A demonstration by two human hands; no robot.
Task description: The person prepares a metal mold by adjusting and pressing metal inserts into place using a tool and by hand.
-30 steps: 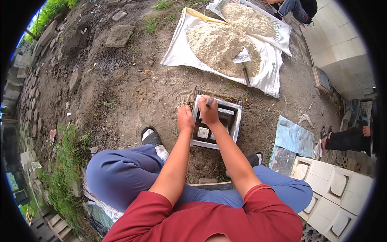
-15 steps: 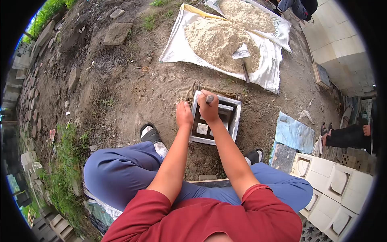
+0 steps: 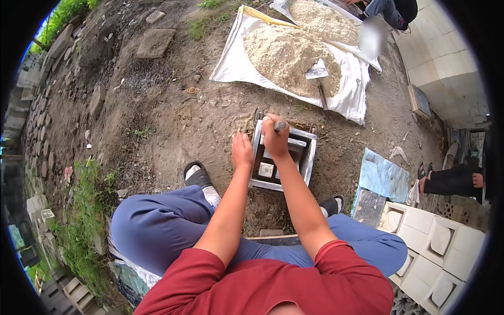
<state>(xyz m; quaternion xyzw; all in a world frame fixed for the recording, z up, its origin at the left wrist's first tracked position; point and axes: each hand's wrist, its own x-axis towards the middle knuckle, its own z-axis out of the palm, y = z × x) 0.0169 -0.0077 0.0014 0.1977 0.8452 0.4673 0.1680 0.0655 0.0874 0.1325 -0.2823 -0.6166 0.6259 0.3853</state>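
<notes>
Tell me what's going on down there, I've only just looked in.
The person's right hand grips a round-ended handle over the far left part of a boxy grey frame. The left hand is at the frame's left side; whether it touches is unclear. Beyond, a trowel rests on a pale, crumbly heap spread on a white sheet.

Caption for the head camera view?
Left hand beside a boxy frame on dirt, right hand gripping a handle over it; a trowel rests on pale powder beyond.
</notes>
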